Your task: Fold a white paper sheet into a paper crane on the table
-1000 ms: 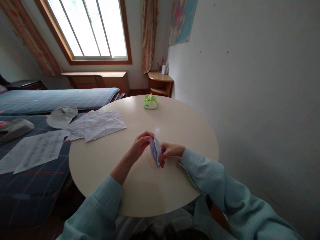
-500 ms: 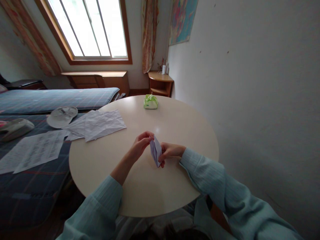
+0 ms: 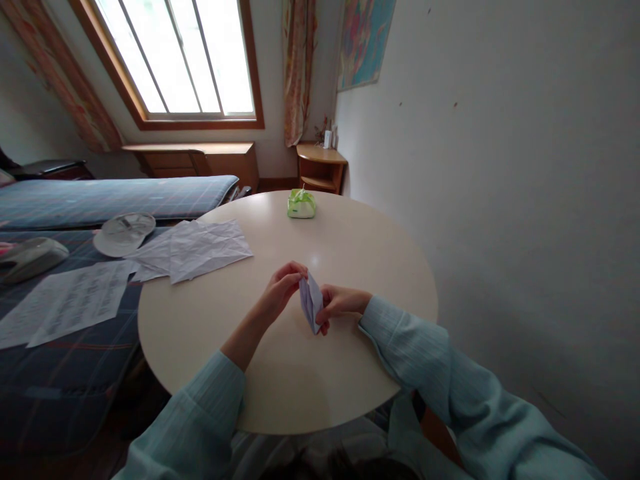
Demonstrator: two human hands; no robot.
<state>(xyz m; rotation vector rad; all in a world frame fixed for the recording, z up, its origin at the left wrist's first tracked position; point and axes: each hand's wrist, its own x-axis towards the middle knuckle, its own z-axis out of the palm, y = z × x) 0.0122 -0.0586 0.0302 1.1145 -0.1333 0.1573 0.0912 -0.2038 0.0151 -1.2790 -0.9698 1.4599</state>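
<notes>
A small piece of folded white paper (image 3: pixel 311 303) is held between my two hands, over the middle of the round table (image 3: pixel 280 380). My left hand (image 3: pixel 283 287) pinches its upper left corner between thumb and fingers. Lower down, my right hand (image 3: pixel 340 303) grips the paper's right side, thumb in front and fingers partly hidden behind it. The paper stands tilted, with its layers slightly parted along the left side.
Creased white sheets (image 3: pixel 210 250) lie at the table's left edge. A green tissue pack (image 3: pixel 301 205) stands at the far side. Left of the table, a plaid bed (image 3: pixel 90 373) bears printed sheets (image 3: pixel 75 297) and a light cap (image 3: pixel 125 233). A wall (image 3: pixel 525 233) rises on the right.
</notes>
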